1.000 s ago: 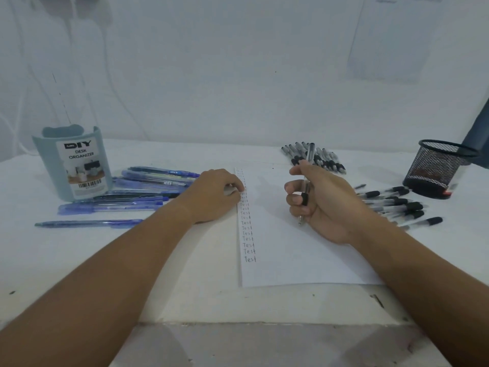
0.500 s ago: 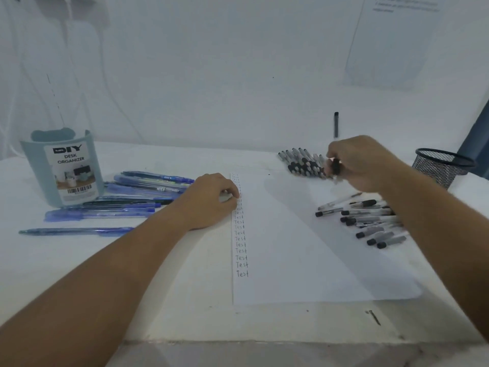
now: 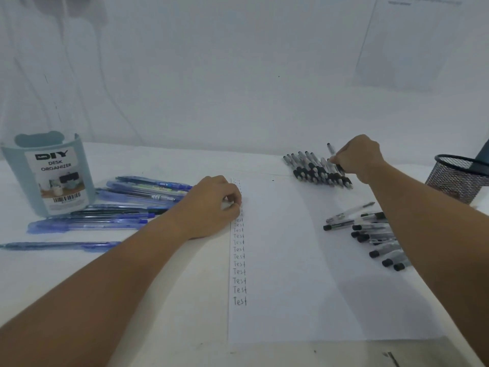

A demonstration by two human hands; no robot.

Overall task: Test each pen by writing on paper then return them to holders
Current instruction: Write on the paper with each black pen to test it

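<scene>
A white sheet of paper [image 3: 285, 260] lies on the table with a column of "Test" words down its left edge. My left hand [image 3: 211, 205] rests curled on that edge, pinning the paper. My right hand [image 3: 357, 157] is at the far right end of a neat row of black-grip pens [image 3: 315, 170] and grips a black pen [image 3: 330, 149] whose top sticks up past my fingers. Loose black-capped pens [image 3: 375, 234] lie to the right of the paper. Several blue pens [image 3: 119, 205] lie at the left.
A blue-grey desk organizer [image 3: 50, 176] with a "DIY" label stands at the far left. A black mesh pen holder [image 3: 457, 178] stands at the far right. The table's front edge runs below the paper, and a white wall is close behind.
My right hand carried the black pen from above the paper back to the far row of pens and lowered it there. My left hand stayed on the paper's edge.
</scene>
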